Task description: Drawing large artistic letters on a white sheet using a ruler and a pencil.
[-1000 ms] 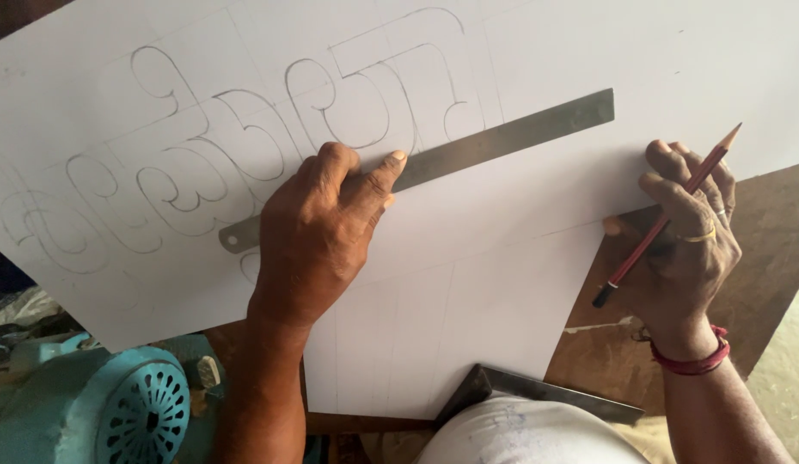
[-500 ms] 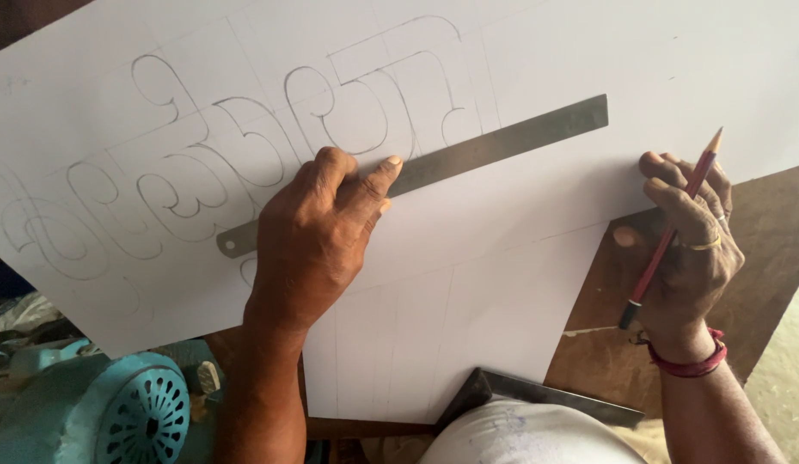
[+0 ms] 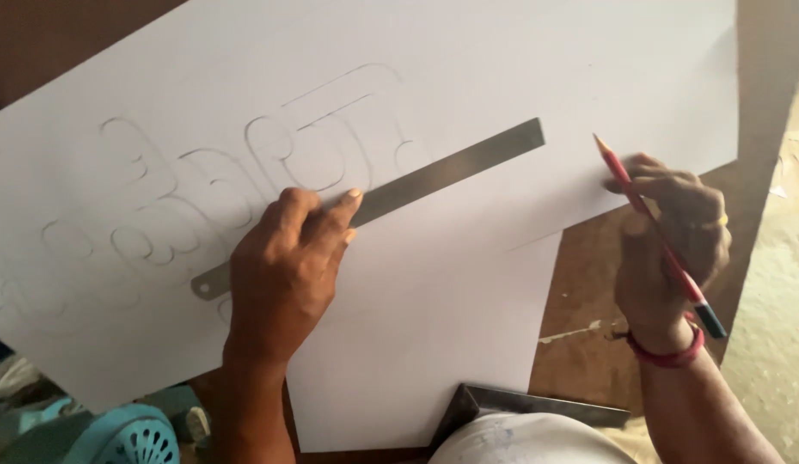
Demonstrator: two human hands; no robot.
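Observation:
A large white sheet [image 3: 502, 77] with pencilled outline letters [image 3: 210, 189] lies across a brown board. A long steel ruler [image 3: 451, 170] rests slantwise on it below the letters. My left hand [image 3: 283, 266] presses down on the ruler's lower left part, fingers spread over it. My right hand [image 3: 666, 249] is at the sheet's right edge, holding a red pencil [image 3: 653, 228] with its tip pointing up and away from me, off the ruler's right end.
A second white sheet [image 3: 416, 344] lies under the first, toward me. A metal set square [image 3: 537, 404] sits at the bottom. A teal plastic basket [image 3: 116, 434] shows at lower left. The brown board [image 3: 588, 301] and a pale floor [image 3: 777, 283] lie to the right.
My right hand has swung the pencil from a low, flat hold to tip-up beside the sheet's edge. The left hand stays on the ruler. The camera view has shifted slightly.

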